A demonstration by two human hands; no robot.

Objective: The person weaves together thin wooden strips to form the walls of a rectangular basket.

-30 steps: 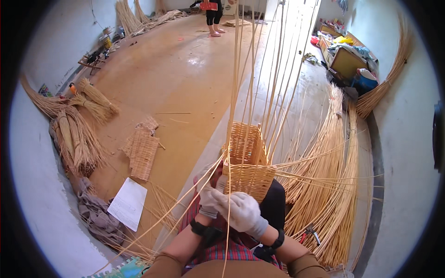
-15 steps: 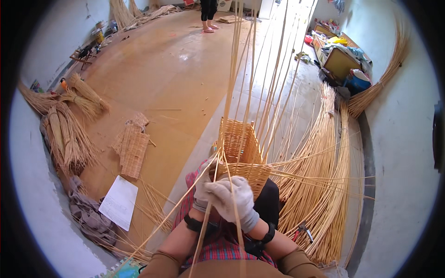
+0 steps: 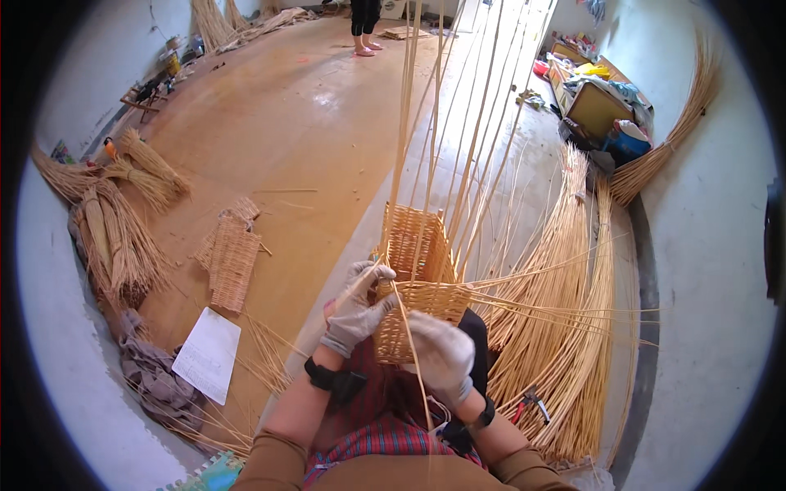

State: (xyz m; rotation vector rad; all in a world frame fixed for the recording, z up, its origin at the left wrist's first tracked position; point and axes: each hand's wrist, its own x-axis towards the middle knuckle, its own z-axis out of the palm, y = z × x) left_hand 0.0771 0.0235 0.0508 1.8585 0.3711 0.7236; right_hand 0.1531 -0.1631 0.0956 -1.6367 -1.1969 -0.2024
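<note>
A box-shaped wicker basket (image 3: pixel 422 301) stands in front of my lap, with long upright canes (image 3: pixel 401 139) rising from its walls. My left hand (image 3: pixel 357 309), in a pale work glove, is closed at the basket's near left corner, thumb and fingers pinching a cane there. Another loose cane (image 3: pixel 411 344) slants from that corner down toward my body. My right hand (image 3: pixel 444 353), gloved too, is beside the basket's near wall, close to the slanting cane. Motion smears its fingers, so whether it holds anything is unclear. More canes (image 3: pixel 565 303) stick out sideways from the near right corner.
Large cane bundles (image 3: pixel 544 352) lie on the right, with red-handled pliers (image 3: pixel 530 403) on them. Woven panels (image 3: pixel 235 262), a white sheet (image 3: pixel 209 353) and a grey cloth (image 3: pixel 160 372) lie left. Further bundles (image 3: pixel 123 237) rest by the left wall. A person (image 3: pixel 364 29) stands far off.
My right hand has moved away from my left, rightward and down. My left hand has shifted slightly left and up to the corner. A cane near my lap has swung aside.
</note>
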